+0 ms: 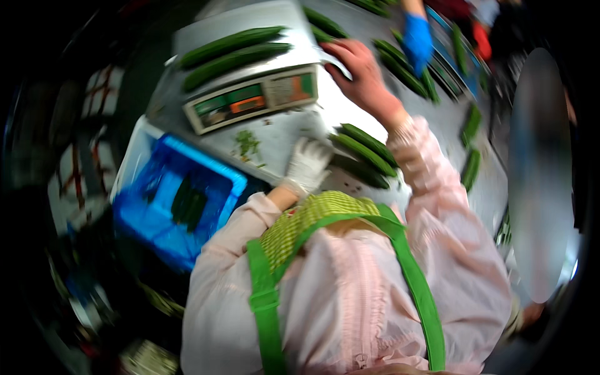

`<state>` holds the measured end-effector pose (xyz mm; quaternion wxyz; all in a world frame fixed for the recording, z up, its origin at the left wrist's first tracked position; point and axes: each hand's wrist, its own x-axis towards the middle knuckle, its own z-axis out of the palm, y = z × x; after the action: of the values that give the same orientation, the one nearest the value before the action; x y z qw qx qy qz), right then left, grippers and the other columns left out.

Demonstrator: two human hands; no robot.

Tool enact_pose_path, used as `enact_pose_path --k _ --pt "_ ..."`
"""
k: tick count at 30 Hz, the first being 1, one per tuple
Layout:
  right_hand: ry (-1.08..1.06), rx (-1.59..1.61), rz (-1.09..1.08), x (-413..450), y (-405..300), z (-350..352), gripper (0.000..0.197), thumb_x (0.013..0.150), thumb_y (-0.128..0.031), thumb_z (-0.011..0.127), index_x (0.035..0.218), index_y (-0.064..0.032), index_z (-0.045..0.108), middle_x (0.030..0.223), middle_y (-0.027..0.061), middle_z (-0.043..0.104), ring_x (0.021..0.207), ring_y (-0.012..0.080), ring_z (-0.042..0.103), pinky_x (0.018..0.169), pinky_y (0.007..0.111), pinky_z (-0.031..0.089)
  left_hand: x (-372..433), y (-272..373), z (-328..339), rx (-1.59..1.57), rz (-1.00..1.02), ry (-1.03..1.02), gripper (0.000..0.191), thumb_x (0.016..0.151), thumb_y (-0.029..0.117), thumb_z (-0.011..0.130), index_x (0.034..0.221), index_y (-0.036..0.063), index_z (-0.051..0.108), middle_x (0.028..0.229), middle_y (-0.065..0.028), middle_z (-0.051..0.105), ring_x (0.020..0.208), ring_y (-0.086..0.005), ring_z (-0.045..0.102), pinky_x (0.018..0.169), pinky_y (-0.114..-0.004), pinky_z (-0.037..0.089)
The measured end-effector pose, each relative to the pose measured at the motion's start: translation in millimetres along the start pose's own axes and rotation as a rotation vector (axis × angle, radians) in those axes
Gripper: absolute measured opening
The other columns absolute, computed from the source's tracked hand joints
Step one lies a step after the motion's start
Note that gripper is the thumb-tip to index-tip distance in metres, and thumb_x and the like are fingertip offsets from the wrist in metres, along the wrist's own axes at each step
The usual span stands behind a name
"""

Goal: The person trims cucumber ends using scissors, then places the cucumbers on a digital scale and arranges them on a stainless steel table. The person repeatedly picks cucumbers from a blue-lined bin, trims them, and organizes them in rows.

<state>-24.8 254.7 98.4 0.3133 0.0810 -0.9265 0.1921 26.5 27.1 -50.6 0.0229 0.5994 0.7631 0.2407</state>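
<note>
My left hand (308, 165), in a white glove, lies with fingers spread on the metal table (276, 136), just left of several cucumbers (364, 149). Bare and reaching forward, my right hand (358, 70) has its fingertips at the end of a cucumber (321, 35) beside the scale; whether it grips that cucumber cannot be told. Two cucumbers (234, 56) rest side by side on the metal pan of a weighing scale (300, 47). The scale's display panel (251, 98) faces me.
A blue crate (234, 180) lined with blue plastic film holds cucumbers (189, 204) at the left. Green scraps (247, 144) lie below the scale. Across the table, another person's blue-gloved hand (417, 44) touches cucumbers (403, 72). A red-gloved hand (481, 41) is farther back. More cucumbers (471, 124) lie right.
</note>
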Motion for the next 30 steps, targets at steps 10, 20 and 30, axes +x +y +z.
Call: enact_pose_path --k 10,20,30 --pt "0.292 0.01 0.85 -140 96 -130 0.026 0.091 -0.017 0.059 0.112 -0.002 0.066 0.098 0.0087 0.07 0.089 0.0129 0.063 0.08 0.026 0.049 4 -6 2 -0.354 0.099 0.071 0.045 0.072 0.009 0.067 0.116 0.0077 0.058 0.106 -0.0103 0.056 0.103 -0.0306 0.052 0.091 -0.044 0.038" --pt "-0.144 -0.042 1.242 -264 6 -113 0.033 0.089 -0.024 0.059 0.115 -0.0047 0.063 0.108 0.0149 0.066 0.102 0.0303 0.061 0.09 0.036 0.047 29 -14 27 -0.533 -0.188 0.11 0.041 0.073 0.007 0.073 0.113 0.0079 0.063 0.102 -0.0142 0.06 0.093 -0.0354 0.056 0.084 -0.044 0.044" --pt "0.015 -0.172 1.111 -273 -53 -107 0.024 0.086 -0.023 0.064 0.104 -0.0067 0.067 0.098 0.0126 0.064 0.095 0.0312 0.06 0.084 0.038 0.047 35 -20 45 -0.511 -0.207 0.145 0.042 0.071 0.006 0.074 0.112 0.0076 0.064 0.1 -0.0144 0.061 0.093 -0.0341 0.057 0.083 -0.042 0.047"
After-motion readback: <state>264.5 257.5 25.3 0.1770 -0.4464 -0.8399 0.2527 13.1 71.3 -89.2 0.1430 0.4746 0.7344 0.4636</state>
